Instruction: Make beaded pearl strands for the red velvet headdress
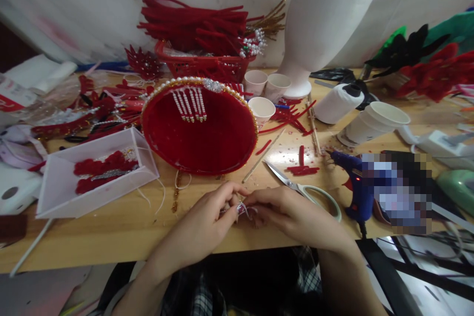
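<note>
My left hand (pixel 218 207) and my right hand (pixel 279 210) meet near the table's front edge. Between the left fingertips sits a small shiny silvery ornament (pixel 241 207), its kind too small to make out. Closed fingers of the right hand pinch a thin white thread (pixel 252 211) that loops beside the ornament. Just beyond the hands stands a round red velvet piece (pixel 200 145) with a beaded gold-and-pearl rim and short pearl strands. Scissors (pixel 296 185) lie open beside my right hand. A gold bead chain (pixel 176 192) hangs onto the table left of my fingers.
A white box (pixel 55 192) with red pieces stands left. At right lie a blue glue gun (pixel 357 182), stacked paper cups (pixel 374 123) and a white thread cone (pixel 338 103). Behind are a red basket (pixel 207 66) of red stems and a white mannequin head (pixel 329 15).
</note>
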A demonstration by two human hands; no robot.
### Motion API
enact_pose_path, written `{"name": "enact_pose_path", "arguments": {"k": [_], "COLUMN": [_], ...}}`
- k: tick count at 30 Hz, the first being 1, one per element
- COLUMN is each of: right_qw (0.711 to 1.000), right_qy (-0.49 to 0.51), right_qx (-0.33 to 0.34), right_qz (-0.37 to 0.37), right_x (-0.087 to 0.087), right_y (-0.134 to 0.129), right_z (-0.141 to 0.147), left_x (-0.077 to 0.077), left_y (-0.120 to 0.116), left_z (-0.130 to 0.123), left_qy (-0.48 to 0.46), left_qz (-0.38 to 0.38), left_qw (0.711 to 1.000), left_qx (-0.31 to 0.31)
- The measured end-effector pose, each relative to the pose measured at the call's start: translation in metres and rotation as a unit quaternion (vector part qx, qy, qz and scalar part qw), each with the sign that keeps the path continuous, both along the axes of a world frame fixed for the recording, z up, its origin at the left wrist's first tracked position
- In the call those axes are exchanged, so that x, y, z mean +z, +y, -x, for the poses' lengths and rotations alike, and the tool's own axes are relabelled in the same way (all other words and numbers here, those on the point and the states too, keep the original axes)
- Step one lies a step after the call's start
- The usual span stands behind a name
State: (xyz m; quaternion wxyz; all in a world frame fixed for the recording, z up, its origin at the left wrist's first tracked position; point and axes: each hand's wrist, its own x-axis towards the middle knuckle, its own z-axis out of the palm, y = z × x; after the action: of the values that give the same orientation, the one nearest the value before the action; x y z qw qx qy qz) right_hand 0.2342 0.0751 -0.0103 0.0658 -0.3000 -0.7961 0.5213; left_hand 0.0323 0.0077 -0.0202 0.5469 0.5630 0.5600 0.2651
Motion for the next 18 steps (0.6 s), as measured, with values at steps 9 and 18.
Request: {"name": "enact_pose_path", "arguments": {"k": [9, 18], "right_qw": [0.895, 0.884], "right_qy": [0.273, 0.286], "right_qx": [-0.199, -0.239], "right_qz": [0.291, 0.284], "right_x": [-0.026, -0.024], "right_y": [-0.011, -0.016], "right_z": [-0.005, -0.005], "left_x": [-0.004, -0.014], "left_y": [-0.002, -0.003], "left_z": [-0.006, -0.020], "left_qy": [-0.007, 0.017], "left_qz": [-0.017, -0.058], "left_qw": [0.996, 0.994], "left_qx": [0.084, 0.093]}}
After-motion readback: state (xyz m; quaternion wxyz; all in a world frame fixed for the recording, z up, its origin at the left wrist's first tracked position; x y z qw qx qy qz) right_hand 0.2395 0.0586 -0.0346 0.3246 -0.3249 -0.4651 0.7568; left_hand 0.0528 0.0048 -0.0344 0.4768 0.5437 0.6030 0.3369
